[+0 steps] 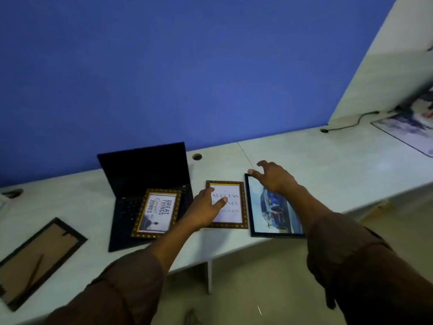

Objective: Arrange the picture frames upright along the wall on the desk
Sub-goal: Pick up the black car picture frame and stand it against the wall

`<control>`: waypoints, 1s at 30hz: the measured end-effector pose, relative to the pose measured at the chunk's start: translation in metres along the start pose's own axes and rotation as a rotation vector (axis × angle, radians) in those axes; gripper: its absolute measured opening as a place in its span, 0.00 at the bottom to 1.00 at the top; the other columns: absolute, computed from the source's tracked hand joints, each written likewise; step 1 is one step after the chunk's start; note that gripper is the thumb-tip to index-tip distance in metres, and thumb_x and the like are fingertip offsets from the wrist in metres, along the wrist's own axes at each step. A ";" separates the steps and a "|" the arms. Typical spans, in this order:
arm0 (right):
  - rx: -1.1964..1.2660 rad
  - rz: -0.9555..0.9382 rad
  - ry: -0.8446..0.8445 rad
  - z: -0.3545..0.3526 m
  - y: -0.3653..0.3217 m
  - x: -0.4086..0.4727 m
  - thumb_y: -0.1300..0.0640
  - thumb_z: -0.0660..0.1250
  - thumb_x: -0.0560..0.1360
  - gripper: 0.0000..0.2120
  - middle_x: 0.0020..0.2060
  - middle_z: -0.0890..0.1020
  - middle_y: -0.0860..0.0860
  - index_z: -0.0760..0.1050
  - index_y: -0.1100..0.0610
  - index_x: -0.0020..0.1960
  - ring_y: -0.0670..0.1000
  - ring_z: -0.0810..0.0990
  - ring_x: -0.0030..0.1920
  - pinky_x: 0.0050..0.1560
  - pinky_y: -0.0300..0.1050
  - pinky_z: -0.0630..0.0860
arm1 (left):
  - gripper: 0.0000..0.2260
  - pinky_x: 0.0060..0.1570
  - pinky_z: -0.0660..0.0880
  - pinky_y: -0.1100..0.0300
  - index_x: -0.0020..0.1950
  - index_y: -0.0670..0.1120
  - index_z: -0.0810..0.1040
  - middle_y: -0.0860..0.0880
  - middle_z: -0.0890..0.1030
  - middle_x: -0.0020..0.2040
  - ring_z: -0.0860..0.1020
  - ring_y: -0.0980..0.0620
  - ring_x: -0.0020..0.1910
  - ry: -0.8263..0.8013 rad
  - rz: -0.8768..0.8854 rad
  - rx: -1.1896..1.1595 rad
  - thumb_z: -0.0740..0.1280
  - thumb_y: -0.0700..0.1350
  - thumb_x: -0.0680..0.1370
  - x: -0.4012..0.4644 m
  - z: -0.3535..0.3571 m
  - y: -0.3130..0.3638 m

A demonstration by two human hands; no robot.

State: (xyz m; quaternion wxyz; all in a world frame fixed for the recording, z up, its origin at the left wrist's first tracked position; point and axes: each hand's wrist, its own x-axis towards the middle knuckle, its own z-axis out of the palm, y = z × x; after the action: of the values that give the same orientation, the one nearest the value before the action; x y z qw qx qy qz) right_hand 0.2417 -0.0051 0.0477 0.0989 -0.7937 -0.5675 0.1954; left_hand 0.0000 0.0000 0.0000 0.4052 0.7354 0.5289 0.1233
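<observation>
Clad in loose dark-brown long sleeves (pixel 351 254) pushed up the forearms; bare left hand (pixel 206 207) and right hand (pixel 274 179), no rings.

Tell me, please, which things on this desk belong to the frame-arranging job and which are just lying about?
Job: gold-brown patterned frame on the laptop; matching frame reading SUCCESS; black-framed car picture; face-down black frame with cardboard back; blue wall; pale desk.

Lying about: open black laptop; black cable; printed mat.
</observation>
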 end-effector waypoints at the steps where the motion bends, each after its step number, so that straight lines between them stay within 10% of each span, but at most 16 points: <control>1: 0.005 0.033 -0.020 0.002 0.011 0.008 0.32 0.56 0.79 0.35 0.72 0.73 0.60 0.65 0.54 0.77 0.62 0.75 0.68 0.66 0.58 0.72 | 0.33 0.70 0.69 0.50 0.76 0.49 0.65 0.47 0.68 0.76 0.70 0.46 0.72 -0.022 -0.029 -0.031 0.60 0.66 0.76 0.012 0.013 0.002; 12: -0.182 0.048 -0.258 0.019 0.120 0.118 0.43 0.60 0.83 0.26 0.71 0.73 0.61 0.67 0.54 0.77 0.63 0.73 0.68 0.64 0.54 0.71 | 0.22 0.64 0.69 0.53 0.64 0.45 0.75 0.45 0.76 0.66 0.74 0.47 0.61 -0.237 -0.480 -0.430 0.59 0.59 0.81 0.060 0.149 0.013; 22: -0.224 -0.045 -0.395 0.070 0.207 0.259 0.31 0.60 0.75 0.36 0.66 0.75 0.63 0.70 0.56 0.71 0.67 0.76 0.65 0.65 0.63 0.74 | 0.22 0.42 0.71 0.57 0.56 0.42 0.78 0.44 0.81 0.51 0.79 0.47 0.47 0.084 -1.070 -0.807 0.65 0.60 0.77 0.074 0.263 0.043; 30: -0.340 -0.173 -0.393 0.092 0.224 0.269 0.33 0.59 0.78 0.33 0.65 0.72 0.63 0.69 0.58 0.70 0.68 0.73 0.66 0.66 0.63 0.72 | 0.14 0.48 0.70 0.55 0.54 0.48 0.79 0.46 0.79 0.54 0.77 0.47 0.51 0.084 -1.136 -1.091 0.68 0.57 0.76 0.099 0.307 0.086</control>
State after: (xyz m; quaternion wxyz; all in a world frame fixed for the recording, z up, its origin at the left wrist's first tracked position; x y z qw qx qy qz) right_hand 0.4707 0.1662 -0.1731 -0.1315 -0.6941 -0.6663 0.2385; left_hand 0.2864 -0.0660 -0.1589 0.6896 0.0444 0.7032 0.1671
